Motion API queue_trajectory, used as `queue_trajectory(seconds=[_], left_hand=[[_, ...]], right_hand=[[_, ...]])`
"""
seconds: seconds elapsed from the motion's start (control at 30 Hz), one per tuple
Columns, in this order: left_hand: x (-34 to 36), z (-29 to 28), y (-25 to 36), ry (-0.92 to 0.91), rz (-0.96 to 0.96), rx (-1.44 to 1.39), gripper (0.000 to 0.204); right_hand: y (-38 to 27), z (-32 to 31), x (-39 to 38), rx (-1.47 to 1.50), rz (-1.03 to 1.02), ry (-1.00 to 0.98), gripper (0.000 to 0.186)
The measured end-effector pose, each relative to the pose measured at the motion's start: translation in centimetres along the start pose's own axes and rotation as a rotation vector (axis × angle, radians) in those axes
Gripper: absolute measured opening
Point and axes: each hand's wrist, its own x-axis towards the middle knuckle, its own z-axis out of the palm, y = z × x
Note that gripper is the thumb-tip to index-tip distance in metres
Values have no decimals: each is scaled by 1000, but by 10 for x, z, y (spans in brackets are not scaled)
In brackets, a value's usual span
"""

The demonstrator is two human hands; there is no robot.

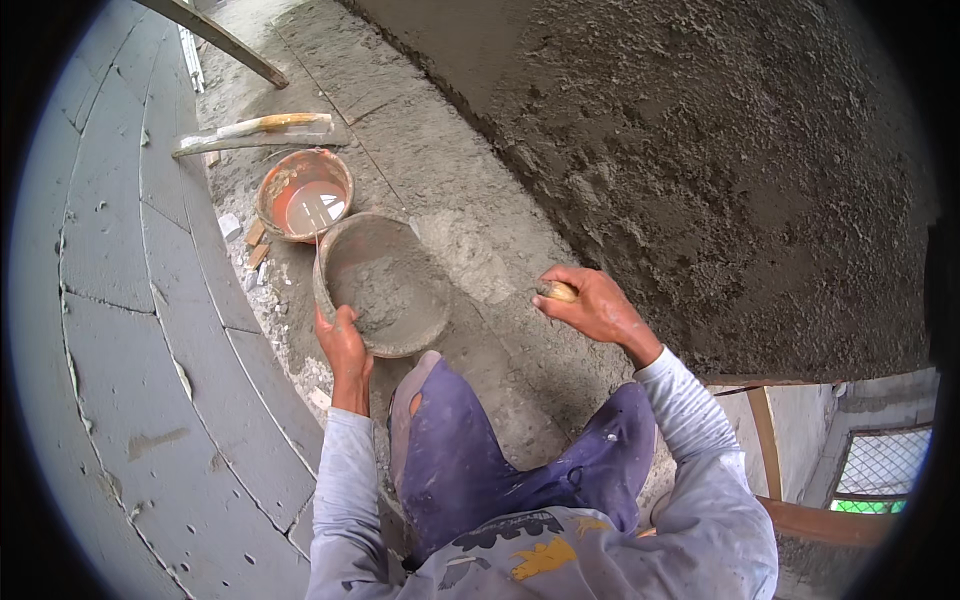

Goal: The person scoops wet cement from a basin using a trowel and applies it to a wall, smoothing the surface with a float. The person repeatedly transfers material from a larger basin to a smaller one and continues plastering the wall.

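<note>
My left hand (344,352) is closed on the near-left rim of a round bucket (320,268) caked with cement. Wet grey mortar (392,296) lies inside this bucket, which appears tipped. Out to the right, my right hand (592,304) is wrapped round the pale wooden handle of what looks like a trowel (558,291). Its blade is hard to make out against the grey ground. That hand is apart from the bucket, close to the foot of a wall (720,190) coated with rough, dark, wet plaster.
An orange bucket (268,222) of cloudy water stands just beyond the mortar bucket. Behind it lies a bar with a yellowish wrapped piece (270,124). A wooden beam (225,40) slants in at top left. A grey block wall (140,330) rises at left, with rubble (256,245) along its foot.
</note>
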Motion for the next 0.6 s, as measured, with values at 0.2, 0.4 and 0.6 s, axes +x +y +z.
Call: queue_trajectory(seconds=[0.2, 0.4, 0.6], left_hand=[[5, -45, -24, 77, -51, 133, 70], [8, -76, -56, 139, -13, 336, 80], [12, -53, -63, 57, 125, 575, 77]], right_hand=[[55, -104, 36, 119, 416, -61, 37], [30, -152, 52, -309, 200, 667, 35], [139, -31, 86, -474, 384, 217, 42]])
